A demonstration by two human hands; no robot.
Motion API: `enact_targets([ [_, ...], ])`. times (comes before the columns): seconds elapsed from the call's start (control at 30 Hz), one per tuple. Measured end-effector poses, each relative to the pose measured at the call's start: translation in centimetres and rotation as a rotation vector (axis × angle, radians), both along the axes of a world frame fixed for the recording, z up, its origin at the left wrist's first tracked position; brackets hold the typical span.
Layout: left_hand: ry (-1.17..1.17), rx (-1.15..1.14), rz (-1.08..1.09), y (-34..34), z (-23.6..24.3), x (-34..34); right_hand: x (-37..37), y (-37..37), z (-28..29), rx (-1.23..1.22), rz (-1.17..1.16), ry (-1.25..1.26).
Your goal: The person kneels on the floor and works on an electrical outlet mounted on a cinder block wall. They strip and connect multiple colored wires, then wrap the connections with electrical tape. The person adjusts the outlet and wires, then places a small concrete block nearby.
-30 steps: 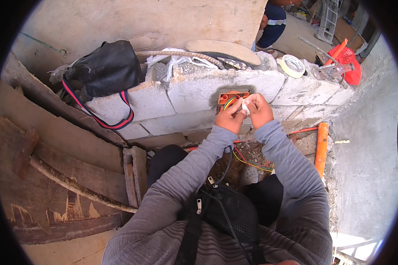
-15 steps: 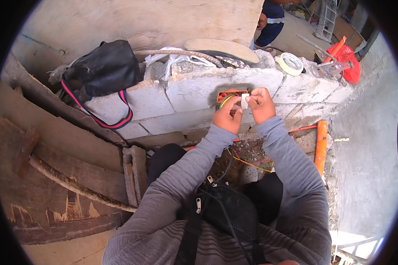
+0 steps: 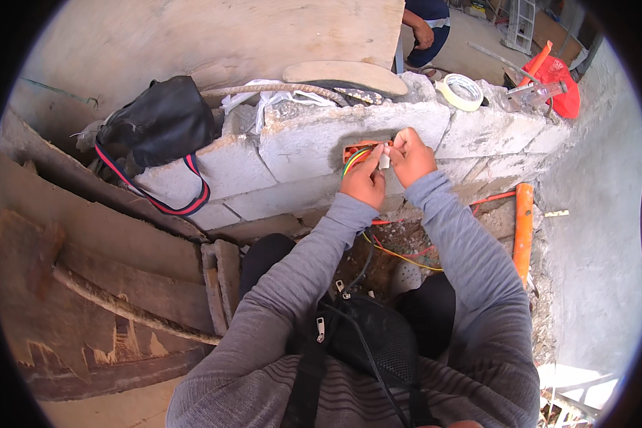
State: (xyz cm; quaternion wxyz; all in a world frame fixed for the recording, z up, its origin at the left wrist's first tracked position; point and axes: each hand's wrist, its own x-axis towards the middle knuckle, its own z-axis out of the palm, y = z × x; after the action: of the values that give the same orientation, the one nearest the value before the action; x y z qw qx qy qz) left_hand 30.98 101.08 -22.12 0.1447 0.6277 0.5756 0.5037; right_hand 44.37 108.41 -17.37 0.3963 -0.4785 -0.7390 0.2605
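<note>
At upper centre, a white strip (image 3: 384,162), pinched by left hand (image 3: 364,184) and right hand (image 3: 414,162), is seemingly being worked beside wires (image 3: 352,161); steadiness seems needed next.

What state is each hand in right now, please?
Left hand: fingers bent, tips at the white piece beside the wires; whether its grip is closed cannot be told.
Right hand: fingers bent, tips by the white piece; grip likewise unclear.

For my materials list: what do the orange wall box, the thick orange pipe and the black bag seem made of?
Orange wall box: probably plastic, matt, judging by colour. Thick orange pipe: likely rigid plastic; smooth sheen. Black bag: leather or imitation; soft folds and dull sheen fit both.
</note>
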Motion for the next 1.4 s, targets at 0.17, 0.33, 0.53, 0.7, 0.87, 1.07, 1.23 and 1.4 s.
enact_targets([
  [0.17,0.000,0.028,-0.016,0.7,-0.8,-0.1,0.1,0.3,0.2,0.027,-0.052,-0.009],
  [0.33,-0.033,-0.087,-0.043,0.7,-0.1,0.0,0.1,0.5,0.0,-0.004,-0.076,-0.033],
  [0.53,-0.048,-0.174,-0.062,0.6,1.4,0.1,0.0,0.2,0.3,0.019,-0.111,-0.101],
  [0.7,-0.003,-0.204,-0.061,1.3,1.0,0.1,0.8,-0.6,-0.4,0.049,-0.107,-0.105],
  [0.87,0.051,-0.238,-0.063,1.0,1.6,0.6,1.2,-1.0,-1.5,0.007,-0.137,-0.050],
  [1.07,0.154,-0.198,0.008,1.6,0.9,0.6,0.8,-0.6,-2.5,-0.010,-0.128,-0.081],
  [1.23,0.144,-0.181,-0.032,1.6,1.0,0.2,0.3,-1.0,-2.6,0.006,-0.185,-0.243],
  [1.4,0.092,-0.161,-0.029,1.7,1.1,0.1,-0.3,-1.8,-3.8,-0.107,-0.252,-0.042],
])
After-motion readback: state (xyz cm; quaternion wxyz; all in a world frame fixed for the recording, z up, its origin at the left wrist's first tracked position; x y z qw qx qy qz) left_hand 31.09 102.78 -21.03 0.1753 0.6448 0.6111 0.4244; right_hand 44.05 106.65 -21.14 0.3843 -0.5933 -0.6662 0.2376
